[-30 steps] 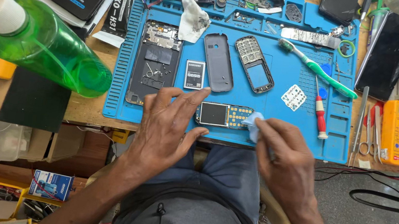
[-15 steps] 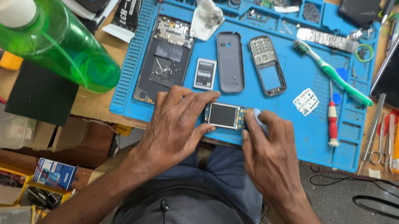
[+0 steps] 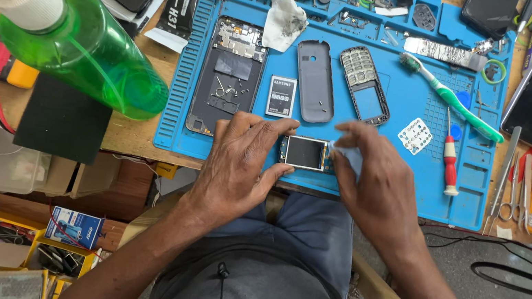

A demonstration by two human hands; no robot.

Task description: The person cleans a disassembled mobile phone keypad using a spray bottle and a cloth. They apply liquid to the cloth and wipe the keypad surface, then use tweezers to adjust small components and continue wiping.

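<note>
I hold the small phone board with its screen at the near edge of the blue work mat, directly above my lap. My left hand pins it from the left: the fingers are curled and partly closed, with the thumb below and the fingertips on the upper left edge of the screen frame. My right hand presses a small pale wipe against the right end of the board; its fingers are bent over the wipe and half closed, and the exact pinch is probably thumb against forefinger, though the back of the hand hides it. Compared with a second ago, the wipe has moved from the keypad end of the board up toward the screen, and my left hand has shifted from lying over the board's left part to gripping only its edge, so the dark screen is now fully exposed (the board itself has stayed at the same spot on the mat). I judge from this that cleaning is in progress and that the right portion is the area being treated. Just beyond the board lie the battery, the grey back cover and the keypad frame, all untouched.
</note>
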